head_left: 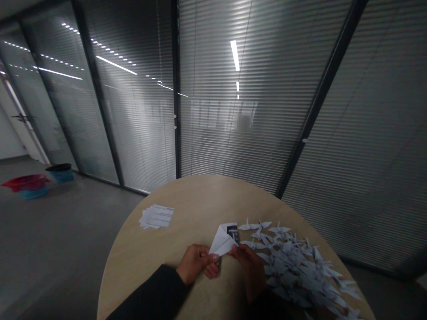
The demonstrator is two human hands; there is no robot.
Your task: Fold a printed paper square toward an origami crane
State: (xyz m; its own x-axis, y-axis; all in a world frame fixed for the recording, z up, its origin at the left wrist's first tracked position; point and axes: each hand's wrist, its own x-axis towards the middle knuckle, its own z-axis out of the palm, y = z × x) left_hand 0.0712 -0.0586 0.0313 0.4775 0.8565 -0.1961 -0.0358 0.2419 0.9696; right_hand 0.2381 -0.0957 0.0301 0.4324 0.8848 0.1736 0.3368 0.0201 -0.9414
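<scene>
My left hand (196, 263) and my right hand (248, 271) hold a partly folded sheet of white paper (222, 240) between them, just above the round wooden table (187, 213). The sheet forms a pointed shape, and a dark printed patch (232, 233) shows on its far side. Both hands pinch its lower corners. Right of my right hand lies a large heap of folded paper cranes (293, 266), its nearest cranes almost touching my fingers. A small stack of printed paper sheets (156, 217) lies further left on the table.
The table's curved edge runs around the far side, with the floor beyond it. Glass partitions with slatted blinds (233, 111) stand behind it. Far left on the grey floor are a red-and-blue basin (28, 185) and a dark-topped blue bin (60, 173).
</scene>
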